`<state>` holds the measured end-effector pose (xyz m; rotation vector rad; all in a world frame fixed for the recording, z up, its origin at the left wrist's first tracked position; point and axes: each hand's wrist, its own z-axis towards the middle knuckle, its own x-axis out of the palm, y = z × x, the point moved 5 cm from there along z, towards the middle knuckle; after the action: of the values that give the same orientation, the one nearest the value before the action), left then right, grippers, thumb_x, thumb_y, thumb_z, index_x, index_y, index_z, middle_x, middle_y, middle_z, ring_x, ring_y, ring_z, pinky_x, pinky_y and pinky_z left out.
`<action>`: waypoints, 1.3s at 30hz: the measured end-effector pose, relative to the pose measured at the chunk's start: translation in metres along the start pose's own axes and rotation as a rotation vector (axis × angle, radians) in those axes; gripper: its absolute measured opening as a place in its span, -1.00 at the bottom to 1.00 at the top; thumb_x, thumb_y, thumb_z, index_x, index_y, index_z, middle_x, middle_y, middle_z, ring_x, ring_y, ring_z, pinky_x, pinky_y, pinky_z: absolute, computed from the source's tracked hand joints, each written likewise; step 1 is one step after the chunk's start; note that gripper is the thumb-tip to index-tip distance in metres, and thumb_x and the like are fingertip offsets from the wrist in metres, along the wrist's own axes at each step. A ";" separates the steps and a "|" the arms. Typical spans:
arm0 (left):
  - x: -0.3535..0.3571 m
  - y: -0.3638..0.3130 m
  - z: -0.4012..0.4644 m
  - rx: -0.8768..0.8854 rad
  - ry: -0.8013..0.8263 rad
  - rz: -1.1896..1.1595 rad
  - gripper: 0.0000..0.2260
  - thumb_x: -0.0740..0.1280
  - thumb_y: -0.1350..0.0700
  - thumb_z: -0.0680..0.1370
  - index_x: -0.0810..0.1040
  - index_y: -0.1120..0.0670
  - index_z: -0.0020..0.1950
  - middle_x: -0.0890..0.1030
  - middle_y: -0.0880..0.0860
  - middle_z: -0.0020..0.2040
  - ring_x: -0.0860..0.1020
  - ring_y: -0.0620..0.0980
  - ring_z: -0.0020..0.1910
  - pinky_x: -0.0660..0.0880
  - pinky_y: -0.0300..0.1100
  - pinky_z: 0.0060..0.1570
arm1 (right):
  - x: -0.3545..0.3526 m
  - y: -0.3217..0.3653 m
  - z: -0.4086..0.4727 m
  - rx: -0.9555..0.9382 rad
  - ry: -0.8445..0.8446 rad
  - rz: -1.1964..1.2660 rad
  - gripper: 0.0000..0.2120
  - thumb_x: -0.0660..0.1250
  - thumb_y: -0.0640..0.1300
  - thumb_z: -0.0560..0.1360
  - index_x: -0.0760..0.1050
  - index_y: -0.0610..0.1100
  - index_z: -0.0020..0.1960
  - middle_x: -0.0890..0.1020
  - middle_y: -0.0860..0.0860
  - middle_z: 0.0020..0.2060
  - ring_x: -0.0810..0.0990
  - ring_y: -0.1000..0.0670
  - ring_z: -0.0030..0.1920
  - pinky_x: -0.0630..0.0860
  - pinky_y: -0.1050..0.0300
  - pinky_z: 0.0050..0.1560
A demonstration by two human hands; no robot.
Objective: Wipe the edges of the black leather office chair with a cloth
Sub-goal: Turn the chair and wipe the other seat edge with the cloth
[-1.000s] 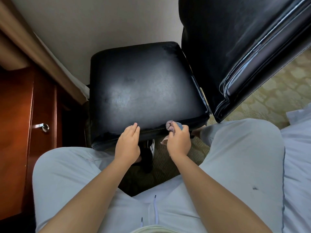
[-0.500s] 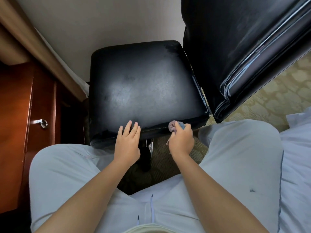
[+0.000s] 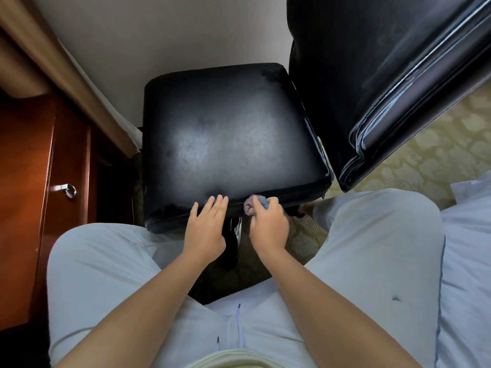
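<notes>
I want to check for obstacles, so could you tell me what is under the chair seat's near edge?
Under the chair seat, a dark chair base and patterned carpet show between the hands. The rest beneath is hidden by the seat and the person's legs.

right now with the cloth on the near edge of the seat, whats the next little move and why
Probably slide the cloth sideways along the seat's near edge toward the right corner. The right hand grips the bunched cloth against that edge near its middle, the left hand rests with straight fingers on the seat beside it, steadying the chair, and the stretch toward the corner is unobstructed.
</notes>
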<state>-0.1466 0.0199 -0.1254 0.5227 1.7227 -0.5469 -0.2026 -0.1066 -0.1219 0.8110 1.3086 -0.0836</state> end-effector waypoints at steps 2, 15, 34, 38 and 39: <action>-0.001 -0.002 -0.002 -0.001 -0.015 -0.033 -0.28 0.23 0.21 0.51 -0.09 0.12 0.57 0.05 0.01 0.58 -0.03 -0.04 0.55 -0.12 -0.04 0.50 | 0.010 0.007 -0.006 -0.067 0.113 -0.020 -0.59 0.39 -0.18 0.47 0.46 -0.13 0.30 0.53 -0.12 0.02 0.56 -0.11 -0.08 0.42 0.11 -0.25; -0.010 -0.013 -0.002 0.086 -0.113 -0.227 -0.33 0.22 0.31 0.48 0.08 0.11 0.56 0.24 0.01 0.52 0.14 -0.05 0.52 -0.07 -0.19 0.48 | -0.004 -0.035 0.012 0.072 0.035 -0.138 -0.57 0.29 -0.16 0.54 0.38 0.00 0.40 0.48 -0.10 0.16 0.49 -0.11 0.06 0.42 0.04 -0.06; -0.002 0.026 -0.004 -0.137 -0.138 -0.316 -0.21 0.44 0.25 0.46 0.06 0.04 0.56 0.20 -0.01 0.53 0.11 0.01 0.53 0.18 -0.10 0.44 | 0.002 0.001 0.002 -0.075 -0.012 -0.035 -0.53 0.47 -0.32 0.27 0.57 -0.16 0.17 0.53 -0.18 -0.09 0.54 -0.18 -0.22 0.44 0.09 -0.43; 0.000 0.026 -0.004 -0.176 -0.116 -0.316 -0.22 0.42 0.22 0.49 0.03 0.05 0.56 0.16 0.00 0.55 0.08 0.01 0.54 0.25 -0.09 0.41 | 0.013 0.019 -0.012 -0.366 0.083 -0.172 -0.48 0.55 -0.24 0.19 0.59 -0.14 0.15 0.54 -0.13 -0.15 0.54 -0.10 -0.28 0.37 0.15 -0.49; 0.001 0.026 -0.004 -0.171 -0.114 -0.307 -0.23 0.41 0.22 0.50 0.02 0.06 0.57 0.14 0.00 0.55 0.07 0.01 0.54 0.23 -0.10 0.42 | 0.010 0.015 -0.007 -0.337 0.086 -0.198 -0.49 0.55 -0.23 0.18 0.60 -0.12 0.13 0.55 -0.12 -0.16 0.53 -0.10 -0.29 0.32 0.16 -0.48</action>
<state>-0.1341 0.0427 -0.1275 0.1028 1.7307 -0.6260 -0.1981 -0.0875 -0.1237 0.4020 1.4340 0.0157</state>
